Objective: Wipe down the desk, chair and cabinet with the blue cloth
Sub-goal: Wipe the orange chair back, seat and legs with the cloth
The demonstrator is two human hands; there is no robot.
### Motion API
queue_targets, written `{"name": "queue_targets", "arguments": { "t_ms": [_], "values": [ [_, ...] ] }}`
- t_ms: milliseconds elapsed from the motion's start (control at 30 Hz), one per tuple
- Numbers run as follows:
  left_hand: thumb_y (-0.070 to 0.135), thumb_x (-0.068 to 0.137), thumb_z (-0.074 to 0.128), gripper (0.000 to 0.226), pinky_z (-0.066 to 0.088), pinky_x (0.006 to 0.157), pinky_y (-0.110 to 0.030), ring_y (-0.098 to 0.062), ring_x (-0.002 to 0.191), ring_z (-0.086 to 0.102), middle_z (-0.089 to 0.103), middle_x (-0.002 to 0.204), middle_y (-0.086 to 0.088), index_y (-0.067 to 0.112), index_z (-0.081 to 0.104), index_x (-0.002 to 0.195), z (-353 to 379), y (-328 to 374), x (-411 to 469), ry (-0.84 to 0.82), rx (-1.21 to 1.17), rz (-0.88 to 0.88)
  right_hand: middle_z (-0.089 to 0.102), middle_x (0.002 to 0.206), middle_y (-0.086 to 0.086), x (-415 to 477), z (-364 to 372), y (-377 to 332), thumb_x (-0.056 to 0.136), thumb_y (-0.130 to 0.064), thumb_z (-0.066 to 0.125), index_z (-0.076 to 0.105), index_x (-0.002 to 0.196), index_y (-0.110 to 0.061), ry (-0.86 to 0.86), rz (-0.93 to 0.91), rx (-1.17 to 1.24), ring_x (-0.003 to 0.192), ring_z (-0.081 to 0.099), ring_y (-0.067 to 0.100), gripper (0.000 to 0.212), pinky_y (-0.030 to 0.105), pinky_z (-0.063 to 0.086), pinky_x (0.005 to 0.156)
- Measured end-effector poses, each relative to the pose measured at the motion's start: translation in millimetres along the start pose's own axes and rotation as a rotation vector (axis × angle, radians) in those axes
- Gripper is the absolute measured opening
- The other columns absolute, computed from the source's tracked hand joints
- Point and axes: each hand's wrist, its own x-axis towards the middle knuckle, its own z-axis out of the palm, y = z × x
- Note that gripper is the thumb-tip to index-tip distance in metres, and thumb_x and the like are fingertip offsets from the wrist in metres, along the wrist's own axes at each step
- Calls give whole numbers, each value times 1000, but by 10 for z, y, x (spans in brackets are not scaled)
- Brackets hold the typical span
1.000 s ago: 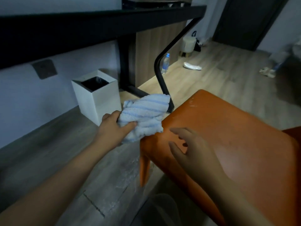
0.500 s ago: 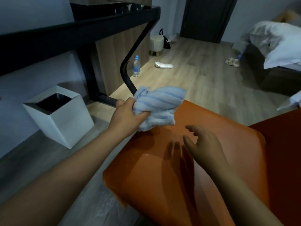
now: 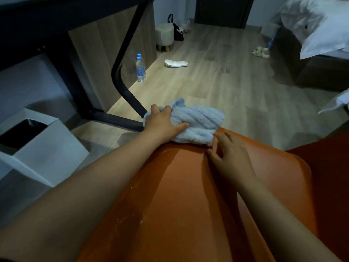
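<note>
Wood floor [image 3: 217, 87] w/ an orange chair [image 3: 179, 195] up front, its seat filling the lower frame. Blue cloth [image 3: 200, 121] sits bunched at the seat's far edge, partly overhanging it. Left hand [image 3: 162, 125] grips the cloth from the left, fingers curled over the top, thumb along the near side. Right hand [image 3: 230, 154] is open, fingers spread, just beside the cloth's near-right corner; can't tell if it touches the seat. White bin [image 3: 47, 152] stands at left below the dark worktop [image 3: 56, 16]; 2 water bottles [image 3: 140, 68] further back.
</note>
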Motion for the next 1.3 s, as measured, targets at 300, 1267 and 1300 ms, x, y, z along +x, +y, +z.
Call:
{"name": "queue_targets", "arguments": {
  "t_ms": [300,1267,1300],
  "values": [
    [68,76,59,94,42,100,-40,-37,129,39,6,151,-11,38,10,151,137,-73,151,-237,-65,-110,29,157,9,21,45,100,93,-48,50,41,146,-26,-91,56,-107,144,21,37,58,51,20,116],
    [62,80,60,91,36,99,-33,-35,133,33,12,152,-17,34,10,152,-231,-1244,-2600,-197,-170,-147,32,156,11,-1952,-165,-684,92,-39,59,41,146,-22,46,-30,-6,145,23,32,60,51,18,118],
    [61,80,60,90,36,94,-31,-34,132,35,14,151,-17,35,12,151,-217,-1286,-2642,-185,-186,-147,31,156,11,-2015,-152,-710,92,-40,58,40,147,-23,38,-31,-11,145,23,32,60,51,17,119]
  ]
}}
